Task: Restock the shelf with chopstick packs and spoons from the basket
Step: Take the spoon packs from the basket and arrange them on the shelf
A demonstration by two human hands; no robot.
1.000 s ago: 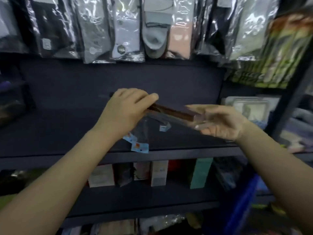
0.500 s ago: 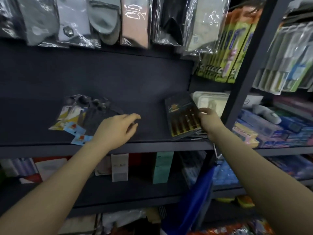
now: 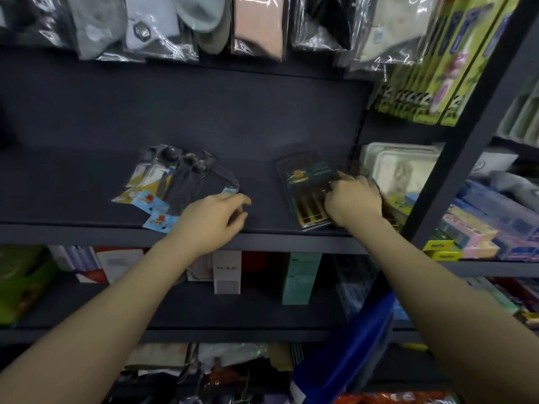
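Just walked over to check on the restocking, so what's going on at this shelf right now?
A person is stocking the dark shelf. Their right hand rests on a dark chopstick pack lying flat near the shelf's right end, fingers curled at its edge as if settling it in place. The left hand hovers loosely, holding nothing, beside a small pile of bagged spoons already lying further left. A blue basket hangs below.

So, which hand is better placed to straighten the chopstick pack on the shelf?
The right hand: it already rests on the chopstick pack, fingers curled at its edge. The left hand hovers empty near the spoon packs, farther away.
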